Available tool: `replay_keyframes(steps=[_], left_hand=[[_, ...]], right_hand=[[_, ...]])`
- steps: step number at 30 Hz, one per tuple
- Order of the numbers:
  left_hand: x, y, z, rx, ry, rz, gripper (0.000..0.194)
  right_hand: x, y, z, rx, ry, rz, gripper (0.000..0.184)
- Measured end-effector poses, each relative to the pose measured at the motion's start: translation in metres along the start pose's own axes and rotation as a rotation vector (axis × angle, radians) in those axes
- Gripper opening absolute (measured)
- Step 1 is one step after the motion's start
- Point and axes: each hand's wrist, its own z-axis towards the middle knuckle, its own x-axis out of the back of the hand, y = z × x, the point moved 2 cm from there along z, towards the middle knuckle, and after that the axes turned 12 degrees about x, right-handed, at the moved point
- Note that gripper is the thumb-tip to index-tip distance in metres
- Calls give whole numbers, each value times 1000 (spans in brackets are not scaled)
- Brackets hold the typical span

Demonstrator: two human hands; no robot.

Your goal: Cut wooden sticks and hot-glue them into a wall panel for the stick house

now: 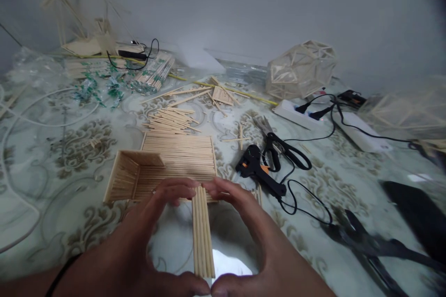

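A narrow strip of wooden sticks, laid side by side, is held upright between my two hands near the front of the table. My left hand grips it with fingertips at the far end and thumb at the near end. In the same way my right hand pinches it from the other side. Just beyond my fingertips lies a flat stick panel. A small walled corner of sticks stands at its left, partly hidden by my left hand.
Loose sticks lie behind the panel. To the right are a black glue gun, scissors, pliers and a dark phone-like slab. A power strip and stick frame stand farther back. A white cable curves at left.
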Motion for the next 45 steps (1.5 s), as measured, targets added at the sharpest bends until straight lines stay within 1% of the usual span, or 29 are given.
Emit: replay_keyframes(steps=[3, 5, 10, 13, 15, 18, 22, 25, 27, 28, 29, 31, 32, 33, 35, 36, 38, 40, 42, 43, 45], left_hand=[[-1, -2, 1, 5, -24, -61, 96], [0, 0, 2, -2, -40, -75, 94], [2, 9, 4, -25, -38, -12, 94], [3, 11, 5, -40, -23, 9, 96], [2, 12, 6, -31, -34, 8, 97], [2, 14, 7, -33, -52, -6, 97], [2, 17, 9, -71, -53, -19, 94], [1, 12, 9, -71, -29, 45, 88], [-1, 8, 9, -47, 1, 100, 88], [-2, 5, 8, -39, 14, 117, 87], [-3, 4, 8, -37, 25, 126, 87], [-5, 2, 7, -51, 21, 132, 84], [-5, 2, 6, -53, 16, 132, 83], [-6, 2, 6, -51, 15, 130, 84], [-5, 2, 6, -50, 28, 109, 86], [-5, 3, 6, -48, 37, 98, 87], [-5, 3, 7, -58, 62, 90, 86], [-4, 2, 7, -43, 72, 108, 82], [-2, -1, 6, 1, 57, 118, 81], [0, -3, 6, 25, 36, 107, 80], [3, -5, 4, 56, -51, 53, 79]], right_hand=[[-1, -1, 0, -7, -2, -19, 113], [-2, -2, 0, 16, -13, -51, 115], [-4, -6, 2, 115, 13, -112, 109], [-3, -8, 4, 132, 18, -119, 105], [-2, -9, 5, 139, 18, -113, 103], [-2, -9, 5, 144, 21, -103, 101], [-4, -11, 7, 178, 20, -112, 99], [2, -13, 13, 132, -43, -128, 100], [15, -12, 18, 86, -58, -152, 94], [24, -9, 20, 82, -32, -182, 84], [35, -5, 22, 80, 48, -245, 67], [58, 7, 23, 53, 293, -463, 36], [68, 14, 22, 32, 399, -580, 30], [74, 23, 22, 3, 423, -660, 30], [82, 39, 21, -51, 395, -758, 33], [83, 46, 21, -80, 371, -789, 36], [81, 55, 22, -126, 332, -842, 35], [79, 58, 24, -156, 317, -871, 31], [79, 54, 26, -179, 337, -878, 34], [81, 51, 26, -193, 366, -873, 37], [86, 45, 25, -235, 438, -831, 39]])
